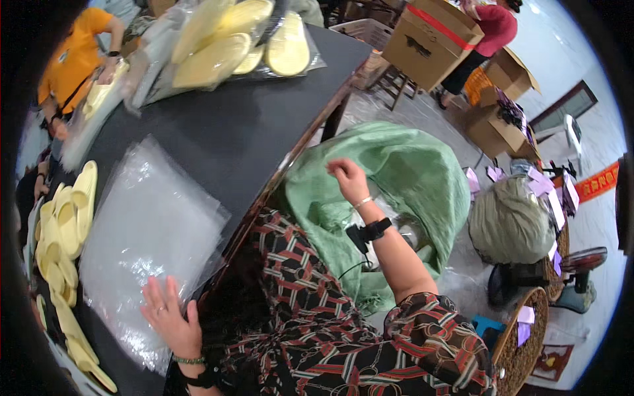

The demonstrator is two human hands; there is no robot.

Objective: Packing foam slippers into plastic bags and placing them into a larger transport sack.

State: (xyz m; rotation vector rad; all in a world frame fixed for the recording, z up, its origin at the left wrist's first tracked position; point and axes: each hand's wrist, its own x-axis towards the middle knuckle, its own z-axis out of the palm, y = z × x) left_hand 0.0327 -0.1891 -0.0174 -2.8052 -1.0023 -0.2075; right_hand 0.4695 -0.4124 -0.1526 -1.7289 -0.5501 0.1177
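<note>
My left hand (170,313) lies with fingers spread on a stack of clear plastic bags (152,224) on the dark table. Nothing is gripped in it. My right hand (350,179) hangs in the air over a large open green woven sack (422,152), right of the table edge. Its fingers are curled in, and I see nothing held in them. Inside the sack lies some clear, crumpled plastic (396,221), partly hidden by my forearm. Pale yellow slippers (69,221) form a row of overlapping pairs left of the bags.
More yellow slippers (287,46) sit in clear bags at the table's (244,125) far end. A co-worker in orange (72,59) handles a slipper at far left. Cardboard boxes (429,46), another person in red (495,30), a stuffed sack (512,218) and a woven basket (525,343) are to the right.
</note>
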